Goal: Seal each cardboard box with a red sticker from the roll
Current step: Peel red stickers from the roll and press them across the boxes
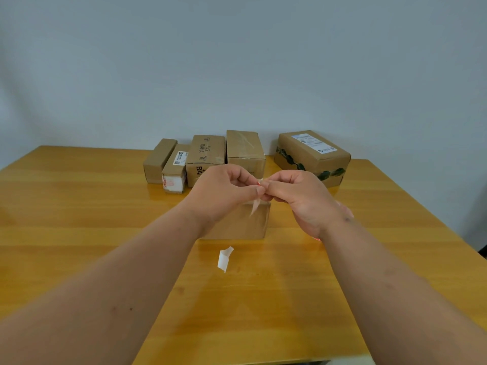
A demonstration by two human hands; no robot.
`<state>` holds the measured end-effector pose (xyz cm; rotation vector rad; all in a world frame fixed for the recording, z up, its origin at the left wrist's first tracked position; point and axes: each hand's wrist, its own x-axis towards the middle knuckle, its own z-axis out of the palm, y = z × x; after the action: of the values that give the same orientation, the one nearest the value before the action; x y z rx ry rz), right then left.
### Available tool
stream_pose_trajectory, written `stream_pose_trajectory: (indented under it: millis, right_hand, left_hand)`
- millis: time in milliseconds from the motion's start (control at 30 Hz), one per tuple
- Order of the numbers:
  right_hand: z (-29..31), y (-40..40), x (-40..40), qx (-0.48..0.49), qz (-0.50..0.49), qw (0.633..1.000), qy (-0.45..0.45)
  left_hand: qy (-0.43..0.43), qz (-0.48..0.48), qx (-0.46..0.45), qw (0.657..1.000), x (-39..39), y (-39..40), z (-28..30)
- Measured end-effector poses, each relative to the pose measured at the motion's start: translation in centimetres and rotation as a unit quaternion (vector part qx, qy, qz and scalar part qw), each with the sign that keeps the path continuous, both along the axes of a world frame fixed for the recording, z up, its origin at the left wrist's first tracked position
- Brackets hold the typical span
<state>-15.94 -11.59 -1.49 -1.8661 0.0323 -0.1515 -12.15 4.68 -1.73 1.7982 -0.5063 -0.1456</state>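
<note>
Pale wall (pixel 237 61) behind wooden table (pixel 79 206); left hand (pixel 224 191) and right hand (pixel 297 196) pinch a sticker (pixel 259 182).

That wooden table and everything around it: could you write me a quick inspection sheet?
Surface: glossy yellow wooden table.
Job's things: small brown cardboard box under the hands; five cardboard boxes along the wall; thin red-and-white sticker strip.
Clutter: white curled backing paper scrap.
Hands: left hand and right hand pinch the strip together.
Cables: nothing seen.
Surroundings: plain pale wall.
</note>
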Motion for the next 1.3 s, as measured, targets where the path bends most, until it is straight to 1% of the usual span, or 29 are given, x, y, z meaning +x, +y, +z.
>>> stream_pose_trajectory:
  millis: [267, 533, 667, 767, 1000, 1200, 1300]
  right_hand:
    - [0.3, 0.2, 0.1, -0.02, 0.001, 1.0, -0.004]
    - [0.0, 0.3, 0.5, -0.062, -0.002, 0.998, 0.003]
    - [-0.1, 0.3, 0.7, -0.066, 0.002, 0.998, 0.008]
    - [-0.1, 0.3, 0.7, -0.07, -0.002, 0.997, 0.01]
    - [-0.3, 0.2, 0.9, -0.106, -0.018, 0.994, 0.008]
    - [-0.8, -0.5, 0.8, -0.127, -0.04, 0.991, 0.026]
    - [-1.5, -1.4, 0.5, -0.122, -0.059, 0.99, 0.048]
  left_hand:
    - [0.001, 0.03, 0.005, 1.0, 0.6, 0.2, -0.4]
    - [-0.031, 0.052, 0.064, 0.996, 1.1, 0.3, -0.6]
    - [-0.068, 0.069, 0.108, 0.989, 1.0, 0.1, -0.4]
    - [-0.079, 0.071, 0.119, 0.987, 0.9, 0.1, -0.3]
    - [-0.04, 0.068, 0.106, 0.991, 0.8, -0.1, -0.1]
    - [0.04, 0.089, 0.084, 0.992, 1.0, 0.1, -0.2]
    - [0.08, 0.092, 0.038, 0.992, 1.2, 0.6, -0.2]
